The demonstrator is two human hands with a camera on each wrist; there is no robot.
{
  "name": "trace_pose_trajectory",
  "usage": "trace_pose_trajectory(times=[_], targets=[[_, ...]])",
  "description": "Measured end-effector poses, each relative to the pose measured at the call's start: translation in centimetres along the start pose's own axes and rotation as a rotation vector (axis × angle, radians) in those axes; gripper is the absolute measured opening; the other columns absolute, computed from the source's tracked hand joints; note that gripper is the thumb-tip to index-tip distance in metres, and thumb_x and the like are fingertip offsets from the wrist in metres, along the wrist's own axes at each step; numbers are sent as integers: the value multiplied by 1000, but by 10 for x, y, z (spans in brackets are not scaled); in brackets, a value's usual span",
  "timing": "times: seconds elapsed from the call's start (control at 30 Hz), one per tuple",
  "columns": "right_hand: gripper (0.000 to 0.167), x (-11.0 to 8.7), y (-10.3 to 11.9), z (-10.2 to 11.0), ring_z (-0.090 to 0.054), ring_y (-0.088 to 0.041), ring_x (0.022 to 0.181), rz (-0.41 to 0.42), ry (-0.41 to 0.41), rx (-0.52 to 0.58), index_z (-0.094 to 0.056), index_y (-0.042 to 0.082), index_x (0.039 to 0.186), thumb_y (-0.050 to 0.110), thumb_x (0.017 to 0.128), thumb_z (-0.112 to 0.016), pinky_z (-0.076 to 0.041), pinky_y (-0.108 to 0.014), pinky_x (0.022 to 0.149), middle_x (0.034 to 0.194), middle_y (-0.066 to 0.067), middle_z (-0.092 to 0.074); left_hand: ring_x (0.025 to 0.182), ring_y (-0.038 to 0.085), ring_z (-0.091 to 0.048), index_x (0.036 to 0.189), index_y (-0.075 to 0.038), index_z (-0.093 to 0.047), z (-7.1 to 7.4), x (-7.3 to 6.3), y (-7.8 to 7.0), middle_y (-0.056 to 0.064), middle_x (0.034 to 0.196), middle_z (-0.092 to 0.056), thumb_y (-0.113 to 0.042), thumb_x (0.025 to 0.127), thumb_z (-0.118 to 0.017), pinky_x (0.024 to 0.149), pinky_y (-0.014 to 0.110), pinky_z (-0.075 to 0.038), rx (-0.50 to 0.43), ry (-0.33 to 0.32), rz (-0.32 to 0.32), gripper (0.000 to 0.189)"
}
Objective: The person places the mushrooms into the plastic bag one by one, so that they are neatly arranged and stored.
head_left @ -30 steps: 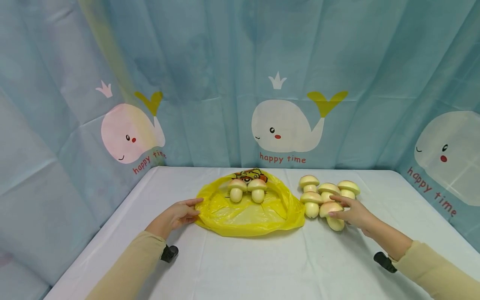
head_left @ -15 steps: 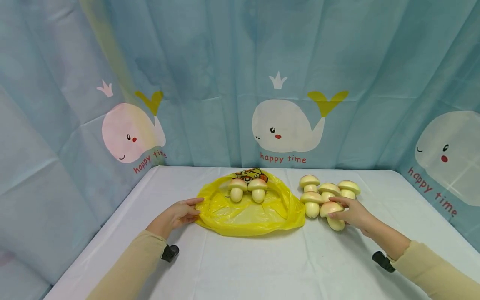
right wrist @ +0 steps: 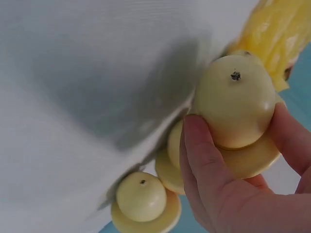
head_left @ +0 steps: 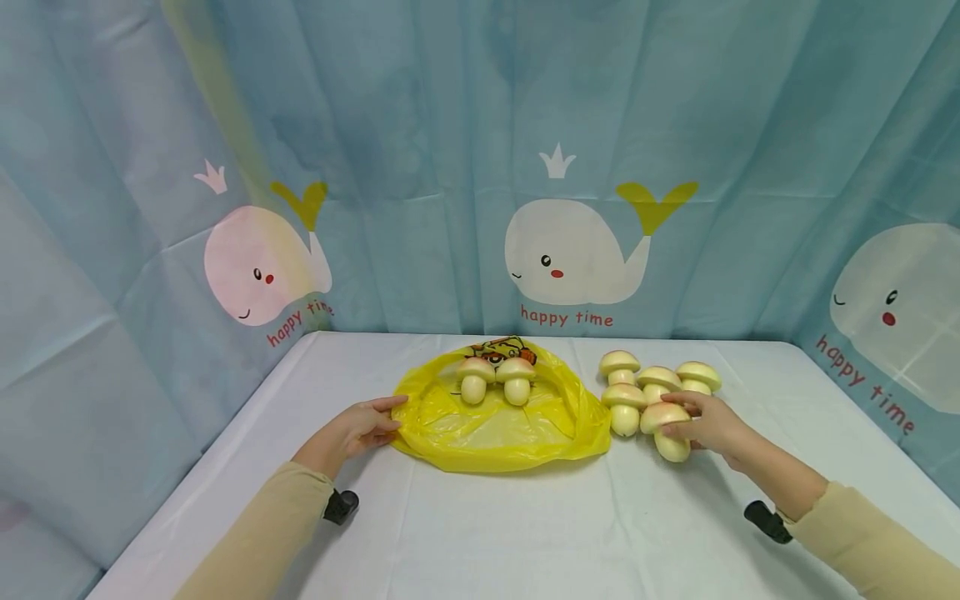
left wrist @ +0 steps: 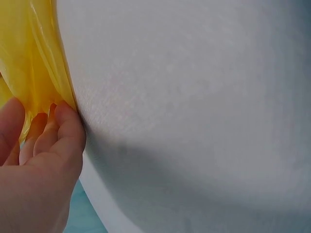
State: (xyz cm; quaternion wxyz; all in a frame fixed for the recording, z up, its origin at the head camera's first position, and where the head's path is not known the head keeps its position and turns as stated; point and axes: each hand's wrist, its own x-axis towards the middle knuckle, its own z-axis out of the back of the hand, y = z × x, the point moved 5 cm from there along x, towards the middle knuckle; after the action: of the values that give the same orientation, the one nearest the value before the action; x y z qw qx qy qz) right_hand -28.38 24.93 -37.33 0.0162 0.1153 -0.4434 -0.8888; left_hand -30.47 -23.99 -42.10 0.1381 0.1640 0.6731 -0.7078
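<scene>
Left hand [head_left: 363, 427]: grip pinching the left edge of the yellow bag [head_left: 495, 458], open on the tabletop [head_left: 525, 533]. Two mushrooms [head_left: 474, 383] lie inside. To the right, four loose mushrooms [head_left: 622, 407]; beside them, a fifth mushroom [head_left: 669, 442] pinched by the right hand [head_left: 712, 429], lift unconfirmed. Assessed progress: two inside, five outside.

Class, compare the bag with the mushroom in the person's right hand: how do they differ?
The bag is bright yellow; the mushroom is pale, with a pinkish tint on its cap. The bag looks thin and wrinkled, the mushroom smooth and rounded. The bag spreads far wider than the mushroom. Both are held: the bag by the left hand, the mushroom by the right hand.
</scene>
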Motion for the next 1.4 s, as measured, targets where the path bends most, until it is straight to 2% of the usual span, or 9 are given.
trace_pose_trajectory(times=[0.23, 0.37, 0.53, 0.77, 0.9, 1.07, 1.2, 1.4], targets=[[68, -2, 16, 5, -58, -22, 95, 5, 20, 58, -34, -12, 142, 15, 91, -70, -54, -38, 77, 123, -32, -49, 89, 17, -58, 146, -1, -41, 0, 0, 0, 24, 154, -27, 12, 91, -56, 87, 34, -46, -7, -17, 8, 59], [68, -3, 24, 5, -59, -17, 89, 8, 38, 105, -32, -12, 144, 15, 92, -68, -54, -36, 78, 125, -32, -47, 88, 16, -59, 146, -1, -41, 1, 1, 1, 24, 153, -28, 12, 91, -56, 86, 33, -47, 1, -21, 10, 59], [70, -1, 32, 3, -59, -16, 88, 2, 56, 153, -28, -10, 147, 16, 94, -66, -53, -33, 78, 131, -33, -43, 90, 17, -58, 145, -2, -43, 1, 2, 0, 23, 153, -30, 12, 91, -56, 82, 31, -48, 4, -29, 15, 58], [71, 4, 47, -4, -61, -16, 85, -6, 77, 231, -25, -8, 149, 16, 95, -64, -54, -30, 77, 135, -32, -40, 95, 20, -57, 146, -1, -42, 0, 1, -1, 24, 152, -31, 12, 90, -56, 90, 36, -46, 9, -28, 9, 59], [71, 7, 56, -8, -62, -15, 84, -14, 80, 272, -24, -6, 150, 16, 95, -64, -54, -31, 77, 137, -33, -37, 93, 19, -57, 145, -1, -43, 1, 0, -1, 24, 152, -31, 12, 90, -57, 90, 36, -46, 7, -28, 4, 58], [73, 12, 64, -14, -62, -14, 82, -32, 71, 318, -23, -4, 151, 17, 95, -65, -54, -29, 76, 130, -26, -45, 93, 17, -59, 146, 0, -41, 0, 0, -1, 25, 152, -31, 12, 90, -57, 91, 37, -45, 18, -14, -14, 59], [71, 18, 72, -21, -64, -13, 80, -35, 70, 403, -24, -3, 151, 14, 95, -64, -55, -27, 76, 124, -21, -50, 93, 16, -60, 146, 1, -40, 0, -1, 0, 25, 152, -30, 12, 90, -56, 92, 37, -45, 24, -6, -26, 59], [70, 27, 82, -32, -64, -14, 80, -48, 57, 463, -25, 1, 152, 13, 95, -63, -55, -28, 75, 134, -23, -47, 90, 16, -59, 146, 0, -40, -1, -1, 0, 25, 152, -30, 13, 90, -56, 89, 35, -45, 11, -8, -17, 59]])
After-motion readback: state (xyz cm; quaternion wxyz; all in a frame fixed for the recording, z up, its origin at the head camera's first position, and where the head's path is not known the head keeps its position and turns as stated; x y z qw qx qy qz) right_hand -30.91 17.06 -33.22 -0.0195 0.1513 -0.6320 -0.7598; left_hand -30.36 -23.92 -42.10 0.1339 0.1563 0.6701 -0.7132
